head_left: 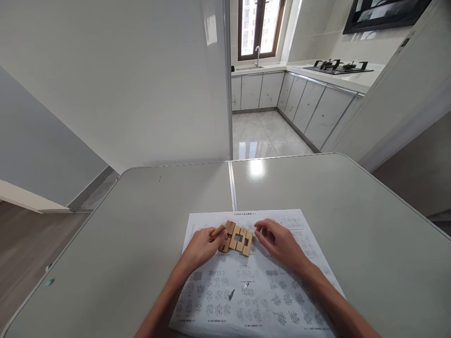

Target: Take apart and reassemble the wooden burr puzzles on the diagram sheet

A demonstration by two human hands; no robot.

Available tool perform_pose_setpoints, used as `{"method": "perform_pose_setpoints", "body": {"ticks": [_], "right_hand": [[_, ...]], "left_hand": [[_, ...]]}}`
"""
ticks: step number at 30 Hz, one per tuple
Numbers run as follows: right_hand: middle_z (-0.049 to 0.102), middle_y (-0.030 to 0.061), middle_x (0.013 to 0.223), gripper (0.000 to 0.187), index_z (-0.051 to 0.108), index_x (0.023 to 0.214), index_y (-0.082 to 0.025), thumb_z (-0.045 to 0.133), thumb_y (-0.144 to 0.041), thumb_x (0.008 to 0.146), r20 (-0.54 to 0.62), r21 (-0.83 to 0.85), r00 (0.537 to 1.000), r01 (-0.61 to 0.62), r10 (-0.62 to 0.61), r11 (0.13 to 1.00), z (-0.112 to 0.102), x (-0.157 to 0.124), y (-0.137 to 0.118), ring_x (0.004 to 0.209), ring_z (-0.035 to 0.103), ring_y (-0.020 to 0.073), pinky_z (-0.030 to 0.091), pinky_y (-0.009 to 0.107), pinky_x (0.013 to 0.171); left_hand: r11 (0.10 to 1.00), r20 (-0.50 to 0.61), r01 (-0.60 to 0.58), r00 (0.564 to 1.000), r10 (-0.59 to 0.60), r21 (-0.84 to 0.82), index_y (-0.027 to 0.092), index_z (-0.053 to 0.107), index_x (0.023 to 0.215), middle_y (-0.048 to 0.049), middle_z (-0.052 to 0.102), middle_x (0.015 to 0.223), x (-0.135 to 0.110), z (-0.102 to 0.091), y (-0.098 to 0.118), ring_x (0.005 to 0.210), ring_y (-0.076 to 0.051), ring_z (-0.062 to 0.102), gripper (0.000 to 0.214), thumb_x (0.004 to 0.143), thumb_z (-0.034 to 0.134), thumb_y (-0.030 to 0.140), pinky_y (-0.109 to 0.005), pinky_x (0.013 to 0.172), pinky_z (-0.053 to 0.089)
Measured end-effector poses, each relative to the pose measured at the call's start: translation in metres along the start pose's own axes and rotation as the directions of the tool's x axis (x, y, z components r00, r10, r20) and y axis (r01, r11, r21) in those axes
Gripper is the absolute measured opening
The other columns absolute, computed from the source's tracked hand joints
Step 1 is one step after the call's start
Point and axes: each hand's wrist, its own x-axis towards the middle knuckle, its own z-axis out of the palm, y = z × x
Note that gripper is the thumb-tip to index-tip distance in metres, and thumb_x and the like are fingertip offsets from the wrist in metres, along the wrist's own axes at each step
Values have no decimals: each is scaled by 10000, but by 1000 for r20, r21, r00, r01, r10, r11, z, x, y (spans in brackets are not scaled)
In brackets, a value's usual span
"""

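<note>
Several notched wooden puzzle pieces lie side by side on a printed instruction sheet. At their left end is my left hand, its thumb and fingers closed on a wooden puzzle piece that points up to the right. The fingers partly cover the leftmost pieces in the row. Just right of the row, my right hand hovers over the sheet with its fingers curved and apart, and nothing shows between them. Small line drawings fill the sheet.
Under the sheet is a grey table with a metal seam down its middle. A small green object rests near its left edge. Beyond stand a white panel and a kitchen with a stove and tap.
</note>
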Motion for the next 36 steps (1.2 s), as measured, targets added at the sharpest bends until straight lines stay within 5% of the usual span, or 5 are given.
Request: {"method": "perform_pose_setpoints", "body": {"ticks": [2, 6, 18, 23, 36], "right_hand": [[702, 94, 1153, 200, 626, 1182, -252, 623, -345, 1005, 17, -1, 997, 70, -70, 998, 0, -1, -5, 929, 682, 244, 585, 395, 806], [607, 125, 1384, 554, 530, 1406, -286, 770, -347, 910, 112, -20, 977, 187, -184, 982, 4, -3, -14, 1251, 608, 314, 566, 487, 1036], [606, 113, 1389, 619, 501, 1452, -317, 785, -287, 902, 148, -19, 972, 187, -183, 982, 12, -4, -10, 1282, 599, 324, 590, 522, 1036], [607, 118, 1382, 613, 503, 1451, -305, 784, -294, 907, 144, 17, 972, 186, -187, 982, 12, -3, -8, 1283, 595, 320, 581, 531, 1046], [621, 120, 1368, 656, 487, 1471, -310, 798, -284, 893, 148, 46, 975, 163, -168, 986, 7, -4, -12, 1264, 600, 326, 576, 533, 1029]], "left_hand": [[999, 38, -14, 999, 16, -50, 214, 547, 695, 8, 488, 681, -1, -1, -1, 674, -187, 447, 470, 900, 537, 637, -288, 622, 255], [992, 125, -6, 992, 22, -129, 218, 494, 725, 19, 411, 720, -7, -3, -4, 684, -168, 372, 479, 912, 522, 659, -284, 636, 251], [968, 263, 117, 963, -56, -223, 245, 338, 747, 70, 245, 658, -5, -4, -3, 620, -131, 203, 622, 830, 534, 830, -300, 605, 176], [978, 256, 85, 966, -34, -193, 240, 365, 736, 67, 252, 655, -2, -3, -4, 614, -130, 220, 624, 818, 526, 838, -295, 592, 175], [1000, 80, 9, 997, -9, 4, 211, 481, 711, 19, 436, 699, 1, 12, 1, 675, -163, 389, 374, 886, 537, 538, -284, 613, 266]]}}
